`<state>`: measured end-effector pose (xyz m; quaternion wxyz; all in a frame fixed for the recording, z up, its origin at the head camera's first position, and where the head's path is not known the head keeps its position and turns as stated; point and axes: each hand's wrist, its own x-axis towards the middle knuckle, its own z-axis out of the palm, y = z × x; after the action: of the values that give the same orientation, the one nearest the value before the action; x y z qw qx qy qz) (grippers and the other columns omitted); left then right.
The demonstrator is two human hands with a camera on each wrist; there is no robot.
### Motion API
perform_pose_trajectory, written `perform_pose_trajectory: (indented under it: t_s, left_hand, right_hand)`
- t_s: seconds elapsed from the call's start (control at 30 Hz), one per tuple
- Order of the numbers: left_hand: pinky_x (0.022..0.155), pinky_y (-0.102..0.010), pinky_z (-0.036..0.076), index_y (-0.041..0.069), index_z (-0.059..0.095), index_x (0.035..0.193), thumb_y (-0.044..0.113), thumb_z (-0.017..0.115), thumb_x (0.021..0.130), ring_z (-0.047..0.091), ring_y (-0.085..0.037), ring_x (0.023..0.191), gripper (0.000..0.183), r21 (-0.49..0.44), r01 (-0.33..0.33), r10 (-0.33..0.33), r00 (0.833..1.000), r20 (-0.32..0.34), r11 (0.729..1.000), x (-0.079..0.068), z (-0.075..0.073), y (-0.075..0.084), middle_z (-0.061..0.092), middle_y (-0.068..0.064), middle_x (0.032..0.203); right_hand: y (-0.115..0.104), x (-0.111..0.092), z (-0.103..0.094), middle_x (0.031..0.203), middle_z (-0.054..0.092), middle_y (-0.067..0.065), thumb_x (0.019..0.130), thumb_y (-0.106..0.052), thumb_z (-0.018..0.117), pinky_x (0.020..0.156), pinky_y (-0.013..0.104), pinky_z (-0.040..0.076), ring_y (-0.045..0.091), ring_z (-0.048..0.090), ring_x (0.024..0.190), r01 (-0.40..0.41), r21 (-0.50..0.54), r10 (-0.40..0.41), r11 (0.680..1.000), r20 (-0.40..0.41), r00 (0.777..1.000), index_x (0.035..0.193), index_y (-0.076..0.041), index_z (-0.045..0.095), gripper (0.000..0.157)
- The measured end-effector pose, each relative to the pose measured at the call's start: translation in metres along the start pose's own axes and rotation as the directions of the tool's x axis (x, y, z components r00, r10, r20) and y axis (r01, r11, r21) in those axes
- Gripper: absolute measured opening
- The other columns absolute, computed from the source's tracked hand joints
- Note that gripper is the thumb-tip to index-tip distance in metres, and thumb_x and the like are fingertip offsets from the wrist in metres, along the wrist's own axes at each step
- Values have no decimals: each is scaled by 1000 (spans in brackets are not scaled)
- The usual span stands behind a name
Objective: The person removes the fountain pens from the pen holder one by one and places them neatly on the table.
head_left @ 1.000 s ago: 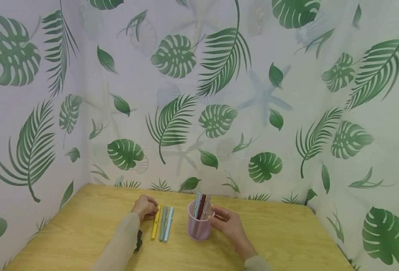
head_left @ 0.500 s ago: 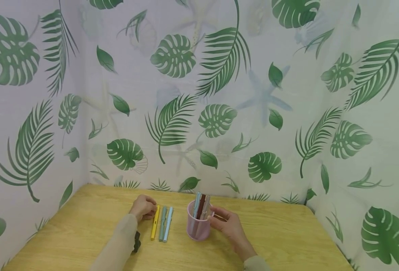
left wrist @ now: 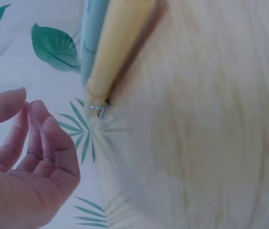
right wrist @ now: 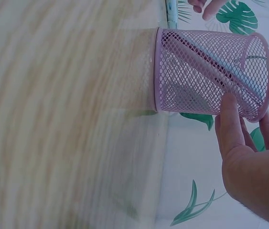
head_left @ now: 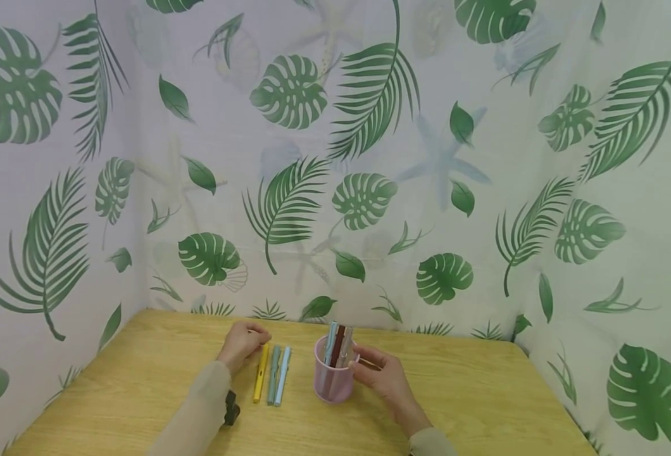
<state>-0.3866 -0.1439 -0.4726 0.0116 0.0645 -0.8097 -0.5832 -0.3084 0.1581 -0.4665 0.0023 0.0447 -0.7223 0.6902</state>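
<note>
A pink mesh pen cup [head_left: 333, 383] stands upright on the table with a light blue pen [head_left: 330, 345], a dark red pen [head_left: 338, 347] and a greyish pink pen [head_left: 345, 348] leaning in it. My right hand [head_left: 385, 382] holds the cup by its right side near the rim, thumb against the mesh in the right wrist view. To its left lie a yellow pen [head_left: 261, 373], a grey-green pen [head_left: 273, 377] and a pale blue pen [head_left: 282, 377], side by side. Just beyond the yellow pen's far end is my left hand [left wrist: 34, 157], fingers loosely bent, thumb and fingertips holding nothing.
The wooden table [head_left: 461, 392] reaches back to a white curtain [head_left: 392, 278] printed with green leaves, which also hangs along both sides. A black device [head_left: 231, 408] sits at the left wrist.
My left hand has come off the far end of the yellow pen, its fingertips rising slightly and loosening. The right hand and the pen cup have stayed in place.
</note>
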Motion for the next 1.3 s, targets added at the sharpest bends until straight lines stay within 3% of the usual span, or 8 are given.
perform_pose_trajectory:
  t_s: [0.2, 0.43, 0.67, 0.93, 1.3]
  left_hand:
    - [66, -32, 55, 1, 68, 101, 14, 67, 92, 63, -17, 75, 16, -62, -50, 51, 999, 19, 997, -8, 4, 14, 70, -14, 96]
    - [65, -29, 55, 1, 68, 102, 14, 68, 92, 63, -15, 73, 16, -191, -88, 94, 995, 25, 978, -15, 13, 22, 69, -8, 86]
    - [68, -30, 56, 0, 67, 104, 13, 68, 92, 62, -11, 70, 18, -317, -72, 84, 996, 24, 946, -22, 25, 34, 69, -7, 86]
    - [60, -23, 51, 0, 67, 102, 14, 70, 90, 61, -11, 67, 18, -387, -94, 127, 990, 61, 917, -27, 38, 46, 67, -2, 79]
    - [60, -23, 49, 0, 66, 102, 13, 68, 92, 61, -11, 70, 16, -467, -68, 148, 980, 136, 882, -41, 58, 57, 67, -1, 83]
  right_hand:
    - [0, 1, 0, 138, 54, 26, 88, -9, 72, 89, 33, 57, 31, 61, 117, 3, 3, -3, 1000, -9, 1000, 128, 4, 60, 44]
    - [0, -2, 2, 138, 54, 26, 88, -10, 73, 91, 36, 56, 35, 58, 121, -5, -11, 5, 1000, -8, 1000, 129, 3, 60, 45]
    - [-2, -4, 2, 137, 54, 27, 88, -8, 72, 91, 36, 56, 35, 60, 119, -4, -7, 4, 1000, -3, 1000, 129, 4, 59, 45]
    - [-1, -1, 2, 138, 54, 25, 88, -9, 73, 91, 36, 56, 32, 59, 119, -1, 7, 1, 1000, -15, 1000, 128, 4, 60, 44]
    - [-2, -1, 3, 137, 55, 25, 89, -10, 72, 90, 35, 56, 30, 60, 118, -9, 2, 9, 1000, -13, 1000, 129, 5, 60, 44]
